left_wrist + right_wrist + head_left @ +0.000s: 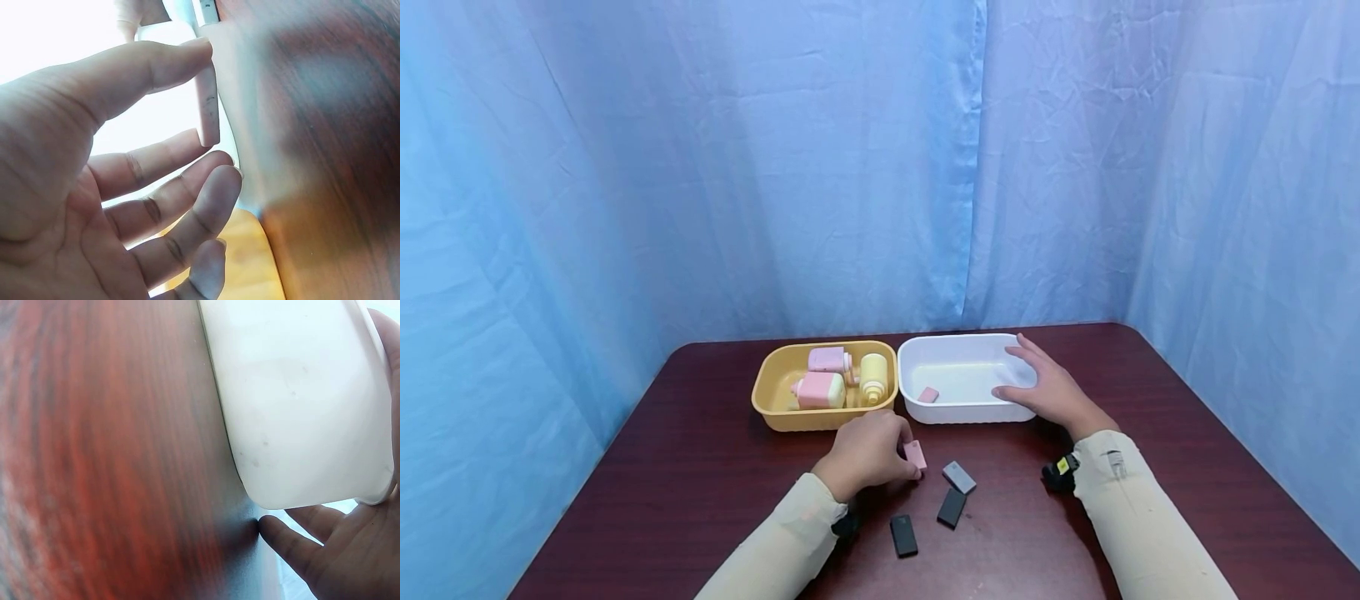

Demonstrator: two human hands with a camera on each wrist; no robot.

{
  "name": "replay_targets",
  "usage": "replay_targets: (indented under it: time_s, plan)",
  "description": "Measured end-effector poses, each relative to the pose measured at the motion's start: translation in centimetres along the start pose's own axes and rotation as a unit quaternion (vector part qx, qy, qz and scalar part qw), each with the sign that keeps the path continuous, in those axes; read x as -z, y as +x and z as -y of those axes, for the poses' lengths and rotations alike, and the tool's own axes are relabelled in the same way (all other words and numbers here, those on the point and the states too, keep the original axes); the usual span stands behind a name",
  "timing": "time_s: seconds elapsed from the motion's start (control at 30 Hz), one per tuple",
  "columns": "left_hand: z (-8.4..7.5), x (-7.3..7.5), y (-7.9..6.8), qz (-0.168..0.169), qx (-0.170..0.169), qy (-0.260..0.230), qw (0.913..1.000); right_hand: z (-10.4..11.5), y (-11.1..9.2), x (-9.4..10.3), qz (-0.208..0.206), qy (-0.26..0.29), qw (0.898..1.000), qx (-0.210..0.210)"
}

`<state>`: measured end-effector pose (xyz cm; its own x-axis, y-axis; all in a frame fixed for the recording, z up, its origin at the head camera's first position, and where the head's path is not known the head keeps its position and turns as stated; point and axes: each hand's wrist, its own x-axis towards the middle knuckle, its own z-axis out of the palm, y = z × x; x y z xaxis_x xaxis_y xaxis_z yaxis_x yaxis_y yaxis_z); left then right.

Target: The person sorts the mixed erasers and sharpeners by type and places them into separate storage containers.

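Observation:
My left hand (868, 450) pinches a small flat pink block (915, 454) between thumb and index finger, over the table in front of the bins. The left wrist view shows the block (208, 106) edge-on at the fingertips, with the other fingers loosely bent. At the right end of the white bin (967, 412), my right hand (1056, 393) holds the rim, thumb over the front edge. In the right wrist view the outer wall of the white bin (300, 406) fills much of the picture, and fingers (294, 544) reach past its end. Another pink block (928, 394) lies inside it.
A yellow bin (760, 398) left of the white one holds pink and yellow bottles (822, 390). On the dark red table (700, 467) lie a grey block (959, 477) and two black blocks, one (951, 507) close to it, the other (903, 536) nearer me.

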<state>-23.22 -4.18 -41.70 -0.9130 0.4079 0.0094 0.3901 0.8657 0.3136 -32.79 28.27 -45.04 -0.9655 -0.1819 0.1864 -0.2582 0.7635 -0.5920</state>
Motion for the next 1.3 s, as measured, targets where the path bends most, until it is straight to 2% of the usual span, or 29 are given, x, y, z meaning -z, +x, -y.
replay_targets:
  time_s: [0.77, 1.03, 1.3]
  plan:
    - [-0.4, 0.2, 0.2, -0.027, -0.011, 0.005, 0.9996, -0.2, -0.3, 0.2, -0.004, -0.006, 1.0, -0.003]
    - [-0.6, 0.9, 0.2, -0.023, -0.011, -0.003, 0.9997, -0.1, -0.4, 0.4, -0.004, 0.0, 1.0, -0.007]
    - [-0.6, 1.7, 0.0, -0.039, -0.012, -0.019, 0.999, 0.0, -0.1, 0.0, -0.003, 0.007, 1.0, -0.005]
